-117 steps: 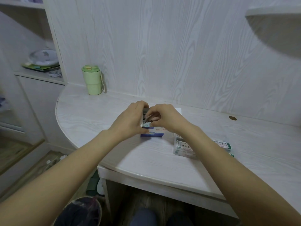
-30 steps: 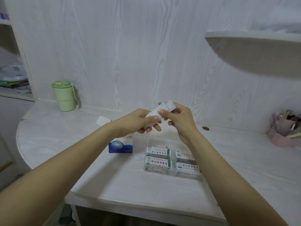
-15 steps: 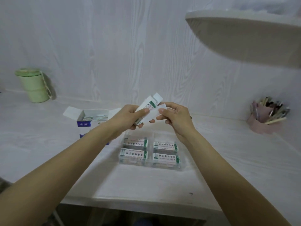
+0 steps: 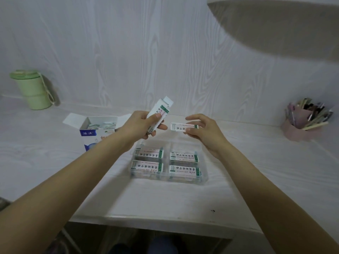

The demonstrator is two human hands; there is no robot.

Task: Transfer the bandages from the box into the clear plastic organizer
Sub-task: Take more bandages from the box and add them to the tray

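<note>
My left hand (image 4: 139, 127) grips a stack of white, green-edged bandage packets (image 4: 159, 113), tilted up to the right, above the desk. My right hand (image 4: 203, 129) pinches a single bandage packet (image 4: 184, 127) held level, a short gap away from the stack. Below both hands lies the clear plastic organizer (image 4: 203, 177), with a bandage packet in each of several compartments. The open blue-and-white box (image 4: 95, 133) stands to the left behind my left forearm, with more packets inside.
A green lidded cup (image 4: 32, 89) stands at the back left by the wall. A pink holder of pens (image 4: 303, 123) sits at the far right. A rounded shelf (image 4: 286, 24) juts out overhead on the right. The desk edge runs close in front.
My right hand has pulled one packet off the stack and moved it right and down. The view has shifted right, bringing the box and organizer toward the centre.
</note>
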